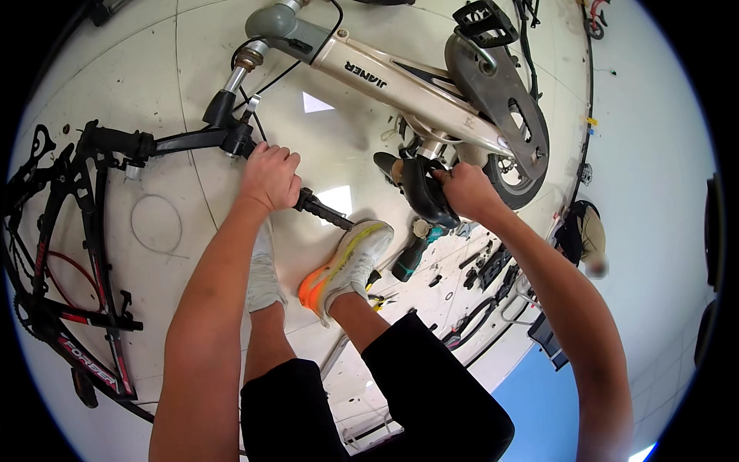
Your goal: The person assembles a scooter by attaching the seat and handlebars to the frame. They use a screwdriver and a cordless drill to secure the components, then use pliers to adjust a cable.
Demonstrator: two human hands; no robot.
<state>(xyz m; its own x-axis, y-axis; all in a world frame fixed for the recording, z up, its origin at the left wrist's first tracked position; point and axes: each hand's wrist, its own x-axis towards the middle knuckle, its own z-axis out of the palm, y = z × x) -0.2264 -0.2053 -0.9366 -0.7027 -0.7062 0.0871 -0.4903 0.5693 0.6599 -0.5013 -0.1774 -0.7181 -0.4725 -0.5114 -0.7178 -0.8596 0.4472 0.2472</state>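
From the head camera, looking down: we grip a beige bicycle [400, 81] at two points above a pale tiled floor [154, 69]. Our left hand [271, 175] is clenched around its black handlebar [188, 142], between the stem clamp [237, 140] and a ridged grip [327, 209] that reaches toward our orange-heeled shoe [362, 258]. Our right hand [469, 192] grasps the black saddle [423, 192], its thumb pressed to the near side (some of its fingers are hidden from us). The frame runs across the upper middle of the view, from the silver-and-grey front end at left to a grey chain guard [493, 92], a black pedal [485, 23] and a small wheel [531, 169] at right. Below the saddle, a black-and-teal power tool [412, 258] lies near our shoe, with small dark parts [493, 266] scattered beyond it. At far left rests a black bicycle frame [69, 327] with red markings, a loop of thin cable [132, 219] on the floor beside it.
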